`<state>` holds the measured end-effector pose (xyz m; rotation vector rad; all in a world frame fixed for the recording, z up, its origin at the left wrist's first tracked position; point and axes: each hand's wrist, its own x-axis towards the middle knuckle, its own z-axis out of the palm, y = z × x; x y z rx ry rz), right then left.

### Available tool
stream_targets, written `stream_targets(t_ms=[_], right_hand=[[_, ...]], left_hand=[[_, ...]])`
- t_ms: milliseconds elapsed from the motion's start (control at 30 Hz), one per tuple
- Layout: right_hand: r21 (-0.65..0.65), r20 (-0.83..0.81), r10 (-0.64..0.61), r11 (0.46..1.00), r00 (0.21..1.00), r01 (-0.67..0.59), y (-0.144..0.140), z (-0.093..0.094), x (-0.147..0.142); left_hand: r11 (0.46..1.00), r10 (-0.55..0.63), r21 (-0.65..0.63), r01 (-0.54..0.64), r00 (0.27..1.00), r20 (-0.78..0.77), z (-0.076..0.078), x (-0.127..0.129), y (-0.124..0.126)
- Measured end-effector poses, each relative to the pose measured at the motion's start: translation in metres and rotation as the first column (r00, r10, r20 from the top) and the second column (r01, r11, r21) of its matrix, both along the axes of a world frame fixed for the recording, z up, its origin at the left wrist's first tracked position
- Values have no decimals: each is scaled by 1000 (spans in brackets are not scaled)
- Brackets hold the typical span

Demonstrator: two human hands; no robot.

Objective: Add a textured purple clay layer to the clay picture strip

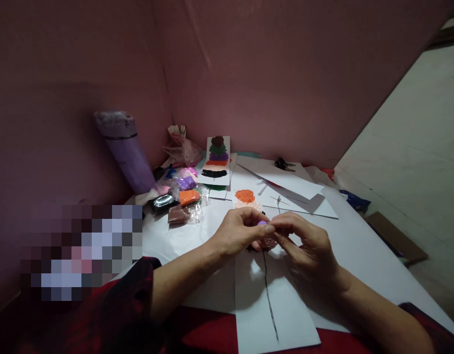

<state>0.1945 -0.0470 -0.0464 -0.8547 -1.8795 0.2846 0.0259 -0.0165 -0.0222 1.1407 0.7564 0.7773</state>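
My left hand (240, 229) is closed on a small lump of purple modelling clay (263, 223), held between thumb and fingers. Against its fingertips, the thumb and fingers of my right hand (310, 241) are pinched together; whatever sits between them is hidden. Both hands are above a white card (260, 314) with a long thin black line (270, 300) down it. Beyond the hands, the card carries an orange textured clay patch (245, 196) and a pale peach patch (245, 209). A pinkish textured patch (270, 243) shows partly under my fingers.
Clear packets of coloured clay, including an orange one (189, 197) and a brown one (178, 215), lie at left. A card with stacked clay bands (217, 160) leans behind. White sheets (286, 178), black-handled scissors (283, 163) and a tall purple roll (127, 147) are farther back.
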Motion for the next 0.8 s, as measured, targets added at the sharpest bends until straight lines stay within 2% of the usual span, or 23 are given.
stream_targets(t_ms=[233, 367, 533, 800], right_hand=[[4, 21, 39, 999, 999, -39, 1, -1, 0], [16, 6, 3, 1000, 1000, -3, 2, 1, 0], [63, 32, -27, 998, 999, 25, 1, 3, 0], [27, 83, -11, 1000, 997, 9, 3, 3, 1]], left_hand=[[998, 54, 31, -51, 994, -93, 4, 1, -1], [998, 61, 18, -60, 994, -90, 4, 1, -1], [999, 22, 44, -18, 995, -95, 3, 0, 0], [998, -19, 62, 32, 980, -200, 5, -2, 3]])
